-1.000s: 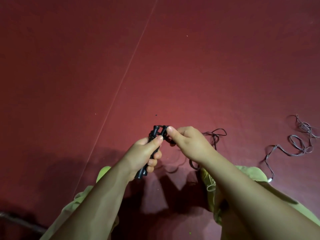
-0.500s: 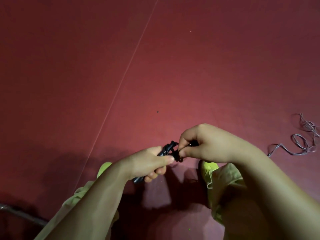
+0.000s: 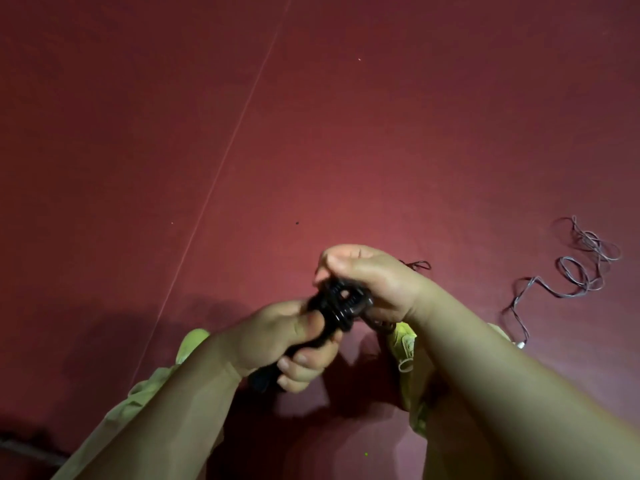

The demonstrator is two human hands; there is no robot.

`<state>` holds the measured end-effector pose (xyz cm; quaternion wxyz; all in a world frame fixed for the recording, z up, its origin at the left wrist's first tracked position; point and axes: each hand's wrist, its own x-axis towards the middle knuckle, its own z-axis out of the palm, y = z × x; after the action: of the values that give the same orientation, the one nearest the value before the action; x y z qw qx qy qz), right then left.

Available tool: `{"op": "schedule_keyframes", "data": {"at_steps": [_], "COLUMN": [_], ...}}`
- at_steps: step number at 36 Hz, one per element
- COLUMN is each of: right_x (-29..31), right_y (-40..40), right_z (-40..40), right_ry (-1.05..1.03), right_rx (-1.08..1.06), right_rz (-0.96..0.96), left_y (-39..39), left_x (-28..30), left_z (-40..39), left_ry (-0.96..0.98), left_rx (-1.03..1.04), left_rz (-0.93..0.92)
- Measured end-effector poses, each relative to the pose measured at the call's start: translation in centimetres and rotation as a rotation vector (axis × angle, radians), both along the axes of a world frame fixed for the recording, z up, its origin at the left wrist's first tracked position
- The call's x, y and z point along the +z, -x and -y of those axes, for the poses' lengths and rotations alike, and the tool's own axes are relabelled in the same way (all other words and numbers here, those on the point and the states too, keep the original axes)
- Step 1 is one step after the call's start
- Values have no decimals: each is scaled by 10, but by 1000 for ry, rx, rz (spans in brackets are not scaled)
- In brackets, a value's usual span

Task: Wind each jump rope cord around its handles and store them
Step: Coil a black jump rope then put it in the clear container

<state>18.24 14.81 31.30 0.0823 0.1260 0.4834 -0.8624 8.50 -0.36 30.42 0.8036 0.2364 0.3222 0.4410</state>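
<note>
A pair of black jump rope handles (image 3: 341, 306) is held together in front of me, low in the middle of the view. My left hand (image 3: 287, 337) grips their lower part, fingers curled around them. My right hand (image 3: 367, 275) curls over their top end and pinches the dark cord there. A short loop of that dark cord (image 3: 417, 265) shows on the floor just behind my right hand. The rest of this cord is hidden by my hands and arms.
A second, thin grey cord (image 3: 575, 271) lies in loose tangled loops on the red floor (image 3: 346, 150) at the right, ending in a small white piece (image 3: 520, 344). A pale seam line (image 3: 225, 157) crosses the floor diagonally. My knees in light green trousers (image 3: 190, 344) sit below my hands.
My right hand has come over the top of the handles from the right side. The handles have tilted and risen slightly. Less loose dark cord lies on the floor than a second ago.
</note>
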Motion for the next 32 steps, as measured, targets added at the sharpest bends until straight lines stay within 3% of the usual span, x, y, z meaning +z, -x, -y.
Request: {"op": "schedule_keyframes", "data": {"at_steps": [2,9,17,20,28,32], "right_x": [1,6,-6,-13,-20,-21], "right_y": [3,0,6,6,5,8], "right_z": [-1,-1,4,3,-2,0], "right_ry": [-52,-586,-719,-732,-497,-597], "right_rx": [-131,-28,-72,-156,-296,-360], "right_rz": [42,85,180,187,202,270], "left_y": [3,12,11,14,16,15], "left_x": [1,4,2,-2,-4,-4], "left_z": [0,-4,-9,-9,-5,-8], "left_ry": [-30,214,288,291,336,343], "left_rx": [101,453,527,514,367,467], "left_rz": [103,-108,-328,-330,-253,-353]}}
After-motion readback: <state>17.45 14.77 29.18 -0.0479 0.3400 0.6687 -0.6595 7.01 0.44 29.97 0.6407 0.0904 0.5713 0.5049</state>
